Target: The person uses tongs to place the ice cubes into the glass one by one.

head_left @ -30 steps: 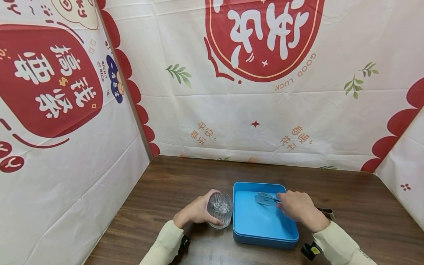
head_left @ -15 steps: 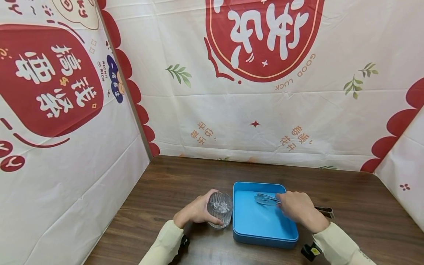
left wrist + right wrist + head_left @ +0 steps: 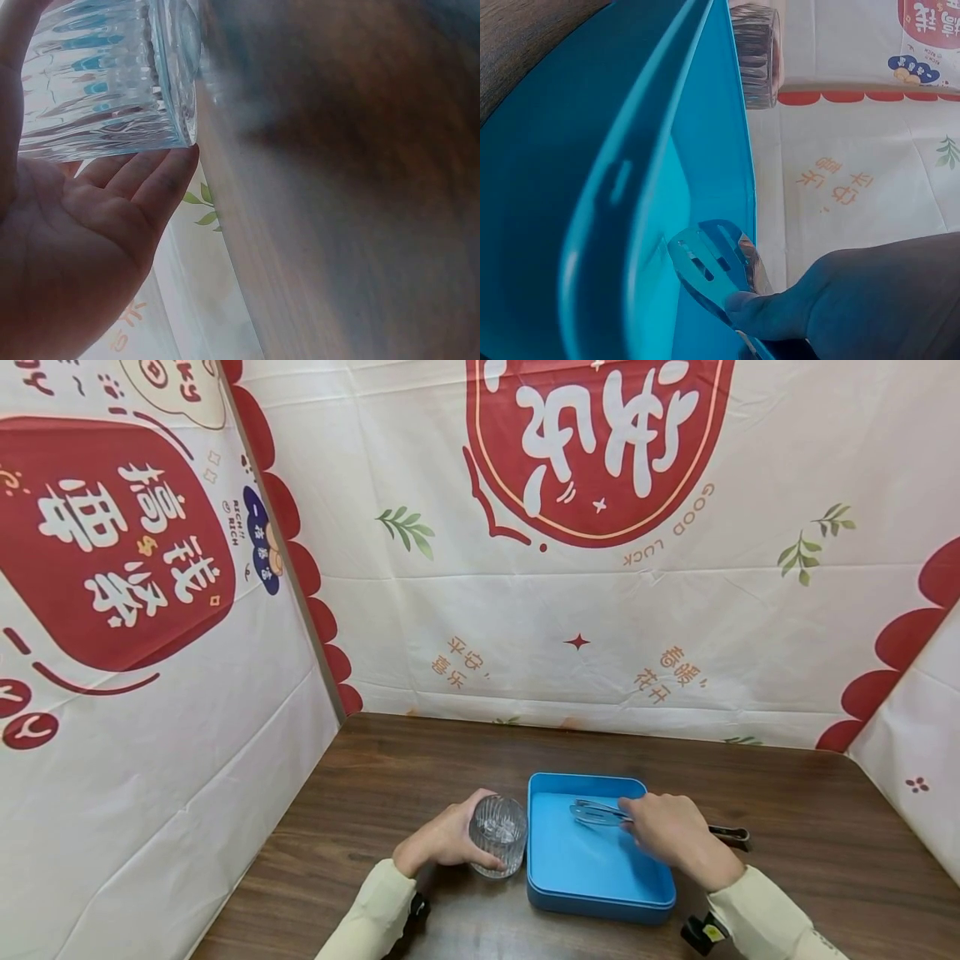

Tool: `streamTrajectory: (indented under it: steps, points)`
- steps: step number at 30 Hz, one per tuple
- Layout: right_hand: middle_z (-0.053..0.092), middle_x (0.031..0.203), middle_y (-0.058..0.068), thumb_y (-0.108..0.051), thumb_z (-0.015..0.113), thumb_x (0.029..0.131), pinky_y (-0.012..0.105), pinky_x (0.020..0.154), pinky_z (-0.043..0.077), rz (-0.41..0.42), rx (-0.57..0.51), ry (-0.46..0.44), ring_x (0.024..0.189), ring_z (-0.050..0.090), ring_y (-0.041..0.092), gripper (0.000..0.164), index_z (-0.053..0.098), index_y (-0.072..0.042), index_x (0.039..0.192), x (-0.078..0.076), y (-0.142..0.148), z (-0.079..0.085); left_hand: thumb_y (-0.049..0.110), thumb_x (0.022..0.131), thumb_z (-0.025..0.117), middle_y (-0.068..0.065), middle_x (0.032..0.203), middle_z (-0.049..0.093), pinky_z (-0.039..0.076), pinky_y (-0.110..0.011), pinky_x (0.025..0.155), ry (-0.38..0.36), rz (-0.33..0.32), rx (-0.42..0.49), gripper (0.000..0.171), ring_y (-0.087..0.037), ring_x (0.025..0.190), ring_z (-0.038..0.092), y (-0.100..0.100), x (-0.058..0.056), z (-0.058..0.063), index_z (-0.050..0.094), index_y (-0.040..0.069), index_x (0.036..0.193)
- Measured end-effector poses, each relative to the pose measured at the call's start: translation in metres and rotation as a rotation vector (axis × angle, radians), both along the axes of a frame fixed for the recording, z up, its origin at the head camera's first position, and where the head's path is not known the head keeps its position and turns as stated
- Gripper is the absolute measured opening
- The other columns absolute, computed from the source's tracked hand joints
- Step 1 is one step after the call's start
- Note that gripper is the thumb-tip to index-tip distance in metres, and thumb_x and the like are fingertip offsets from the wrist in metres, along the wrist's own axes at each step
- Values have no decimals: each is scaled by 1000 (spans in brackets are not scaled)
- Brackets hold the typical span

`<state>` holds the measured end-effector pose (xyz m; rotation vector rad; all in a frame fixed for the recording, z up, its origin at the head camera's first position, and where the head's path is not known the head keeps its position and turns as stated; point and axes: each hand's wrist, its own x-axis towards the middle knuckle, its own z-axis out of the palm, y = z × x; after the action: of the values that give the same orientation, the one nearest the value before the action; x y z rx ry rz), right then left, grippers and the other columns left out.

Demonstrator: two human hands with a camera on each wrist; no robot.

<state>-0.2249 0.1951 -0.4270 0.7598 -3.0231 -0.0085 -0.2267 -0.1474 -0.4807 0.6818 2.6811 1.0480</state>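
My left hand (image 3: 446, 837) grips a clear ribbed glass (image 3: 500, 837), thumb on the near side and fingers on the far side. The left wrist view shows the glass (image 3: 105, 90) upright, its base by the tabletop. My right hand (image 3: 672, 832) holds metal tongs (image 3: 596, 813) close to their slotted heads, palm down over a blue box (image 3: 592, 881). In the right wrist view the slotted tong heads (image 3: 709, 259) are inside the box, with my thumb along them. The tongs' black-looking rear end sticks out behind my hand, beyond the box's right wall.
The brown wooden table (image 3: 390, 760) carries the glass and the box side by side, almost touching. A printed white cloth (image 3: 577, 602) hangs at the back, and another cloth (image 3: 225, 752) closes the left side.
My right hand and the tongs have shifted slightly left over the box. The left hand, the glass and the box have stayed in place.
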Motion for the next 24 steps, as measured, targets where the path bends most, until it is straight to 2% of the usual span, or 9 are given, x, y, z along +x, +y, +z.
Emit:
streamTrajectory:
  steps: [8, 14, 24]
  points:
    - [52, 59, -2, -26, 74, 88, 28, 40, 33, 1, -11, 10, 44, 40, 11, 23, 69, -12, 107, 1, -1, -1, 39, 64, 94, -2, 113, 64, 50, -31, 86, -6, 0, 5, 89, -13, 99, 61, 0, -1, 0, 43, 23, 135]
    - [48, 58, -4, -26, 73, 89, 27, 40, 33, 10, -23, 29, 44, 40, 12, 14, 65, -16, 95, 0, -2, -1, 40, 63, 94, -2, 114, 64, 50, -31, 86, -11, 0, 11, 90, -13, 99, 61, 0, -1, 0, 43, 22, 135]
    - [43, 56, -5, -24, 74, 89, 27, 39, 31, 39, -49, 79, 44, 38, 10, 15, 60, -18, 86, 1, -2, 0, 41, 64, 93, -2, 114, 63, 50, -31, 85, -10, -4, 13, 90, -12, 99, 60, 0, -1, -1, 42, 22, 136]
